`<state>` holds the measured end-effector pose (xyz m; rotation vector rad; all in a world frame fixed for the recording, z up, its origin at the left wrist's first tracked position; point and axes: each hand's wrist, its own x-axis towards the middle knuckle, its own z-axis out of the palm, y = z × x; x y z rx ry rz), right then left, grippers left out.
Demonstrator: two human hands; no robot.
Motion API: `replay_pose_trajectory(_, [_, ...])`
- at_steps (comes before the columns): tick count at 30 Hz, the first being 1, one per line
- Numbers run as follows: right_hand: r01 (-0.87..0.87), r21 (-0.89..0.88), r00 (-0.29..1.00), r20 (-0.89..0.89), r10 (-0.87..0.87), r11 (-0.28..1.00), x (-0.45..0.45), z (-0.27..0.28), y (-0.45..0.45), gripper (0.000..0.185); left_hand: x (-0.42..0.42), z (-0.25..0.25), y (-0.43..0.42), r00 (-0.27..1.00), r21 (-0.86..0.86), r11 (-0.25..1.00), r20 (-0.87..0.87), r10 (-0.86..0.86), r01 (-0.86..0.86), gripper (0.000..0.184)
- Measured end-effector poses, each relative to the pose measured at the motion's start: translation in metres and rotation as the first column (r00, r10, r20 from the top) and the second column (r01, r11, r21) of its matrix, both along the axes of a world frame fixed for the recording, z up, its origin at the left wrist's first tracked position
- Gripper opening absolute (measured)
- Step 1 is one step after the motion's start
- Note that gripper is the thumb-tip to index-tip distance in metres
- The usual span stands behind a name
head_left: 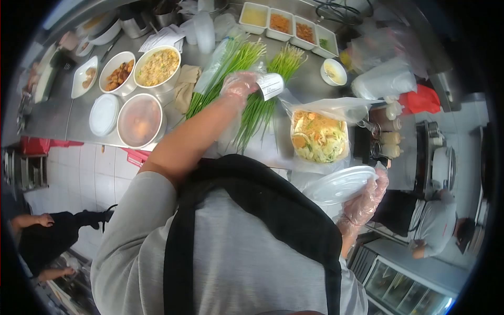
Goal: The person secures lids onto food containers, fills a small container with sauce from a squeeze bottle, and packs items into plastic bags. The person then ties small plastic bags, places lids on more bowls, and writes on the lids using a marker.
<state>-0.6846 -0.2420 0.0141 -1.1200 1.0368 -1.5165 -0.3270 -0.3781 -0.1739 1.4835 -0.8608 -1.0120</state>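
Observation:
My left hand [240, 87], in a clear plastic glove, reaches over long green chives [257, 113], its fingers closed on a white printed paper slip [271, 86]. Low at the right, my gloved right hand [366, 197] grips a round whitish plastic lid [340, 185] by its edge, tilted. Between the hands sits a portion of noodles with shredded cabbage [320, 137] in thin, pale plastic wrapping [341, 110]. The lid is just below this food, apart from its top. My left hand hides part of the chives.
Left on the steel counter [60, 118] stand a bowl of fried pieces [118, 73], a tub of fried rice [156, 66], a lidded tub [139, 121] and stacked lids [104, 114]. Topping trays [281, 25] line the back. Sauce bottles [390, 137] stand right. Other people [436, 223] are at both sides.

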Motion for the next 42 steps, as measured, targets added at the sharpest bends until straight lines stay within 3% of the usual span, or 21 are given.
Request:
replay_pose_trajectory(1, [0.001,-0.01,1.0,-0.015,-0.001,1.0,0.001,0.0,-0.004,0.028,0.006,0.014,0.005,0.992,0.017,1.0,0.125,-0.027,0.025,0.019])
replay_pose_trajectory(3, [-0.005,-0.012,1.0,-0.02,0.005,1.0,0.003,0.001,-0.01,0.028,0.006,0.029,0.01,0.958,0.17,0.976,-0.227,0.174,-0.137,0.019])
replay_pose_trajectory(4, [-0.011,-0.005,1.0,-0.01,0.011,1.0,0.004,0.002,-0.011,0.028,0.019,0.014,-0.002,0.991,0.2,0.973,0.091,0.102,-0.118,0.018])
replay_pose_trajectory(9, [-0.01,-0.026,0.999,-0.04,0.009,1.0,0.001,-0.003,-0.016,0.029,0.042,-0.002,-0.006,0.925,0.153,0.988,0.378,-0.037,-0.023,0.024])
replay_pose_trajectory(13, [-0.07,-0.023,0.998,-0.004,0.07,0.997,-0.005,-0.007,-0.015,0.028,0.041,0.016,-0.002,0.869,0.266,0.962,0.49,-0.075,-0.067,0.023])
replay_pose_trajectory(20, [-0.043,-0.014,0.999,-0.019,0.043,0.999,-0.002,-0.012,-0.009,0.028,0.038,0.023,0.012,0.851,0.179,0.984,0.514,-0.109,0.018,0.029])
replay_pose_trajectory(22, [-0.015,-0.05,0.993,-0.118,0.009,0.999,0.01,-0.006,-0.005,0.027,0.033,0.027,0.019,0.877,0.174,0.984,0.47,-0.104,0.024,0.034])
replay_pose_trajectory(25, [-0.035,-0.057,0.973,-0.229,0.021,0.998,0.029,0.0,0.0,0.027,0.024,0.07,0.052,0.659,0.135,0.99,0.742,-0.125,0.035,0.033])
replay_pose_trajectory(26, [-0.059,-0.048,0.971,-0.236,0.046,0.997,0.034,-0.002,0.0,0.027,0.023,0.084,0.067,0.591,0.141,0.988,0.792,-0.154,0.068,0.043])
replay_pose_trajectory(28, [-0.135,-0.065,0.951,-0.29,0.11,0.989,0.053,0.001,-0.001,0.029,0.018,0.111,0.092,0.861,0.076,0.945,0.394,-0.322,0.319,0.049])
replay_pose_trajectory(29, [-0.179,-0.021,0.937,-0.308,0.164,0.984,0.065,0.004,-0.002,0.029,0.014,0.122,0.106,0.896,-0.002,0.907,0.156,-0.416,0.421,0.051])
replay_pose_trajectory(31, [-0.263,0.069,0.902,-0.336,0.27,0.962,0.09,0.007,-0.001,0.03,0.009,0.14,0.14,0.79,-0.187,0.768,0.135,-0.598,0.613,0.057])
replay_pose_trajectory(34, [-0.369,0.128,0.875,-0.285,0.391,0.92,0.145,0.016,0.011,0.031,0.001,0.173,0.183,0.772,-0.268,0.729,0.108,-0.626,0.629,0.056])
replay_pose_trajectory(37, [-0.438,-0.046,0.858,-0.321,0.402,0.898,0.179,-0.016,0.011,0.032,0.021,0.152,0.21,0.839,-0.253,0.805,0.064,-0.54,0.537,0.051])
replay_pose_trajectory(38, [-0.419,-0.233,0.848,-0.445,0.287,0.878,0.19,-0.019,0.01,0.032,0.028,0.157,0.223,0.848,-0.256,0.811,0.092,-0.521,0.526,0.049])
replay_pose_trajectory(41, [-0.448,-0.297,0.724,-0.674,0.147,0.843,0.217,-0.002,0.03,0.031,0.051,0.165,0.253,0.9,-0.292,0.852,0.107,-0.422,0.434,0.048])
replay_pose_trajectory(42, [-0.435,-0.342,0.739,-0.664,0.114,0.833,0.23,0.0,0.036,0.029,0.061,0.173,0.263,0.903,-0.265,0.863,0.109,-0.416,0.43,0.048])
